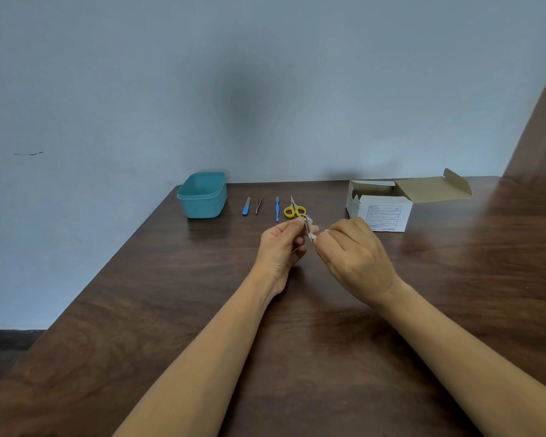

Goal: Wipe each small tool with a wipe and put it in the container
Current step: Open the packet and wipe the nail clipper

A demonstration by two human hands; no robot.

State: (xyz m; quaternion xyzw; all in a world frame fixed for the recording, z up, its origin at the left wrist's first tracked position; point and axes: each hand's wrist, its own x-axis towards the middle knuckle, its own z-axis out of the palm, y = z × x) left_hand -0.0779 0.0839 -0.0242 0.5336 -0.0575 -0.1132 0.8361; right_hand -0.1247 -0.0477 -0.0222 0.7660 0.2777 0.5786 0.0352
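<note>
My left hand (281, 247) pinches a small metal tool, probably a nail clipper (308, 223), above the table's middle. My right hand (355, 257) is closed around a small white wipe (313, 237) pressed to the clipper's lower end; most of the wipe is hidden in the fingers. Beyond the hands, in a row, lie a blue-handled file (246, 206), thin tweezers (258, 204), a blue stick tool (277, 209) and yellow-handled scissors (294, 209). A teal plastic container (202, 195) stands open at the far left of the row; I see nothing in it.
An open white cardboard box (380, 205) with its flap folded back stands at the far right. The dark wooden table (171, 310) ends at a left edge that runs diagonally, and a pale wall rises right behind it.
</note>
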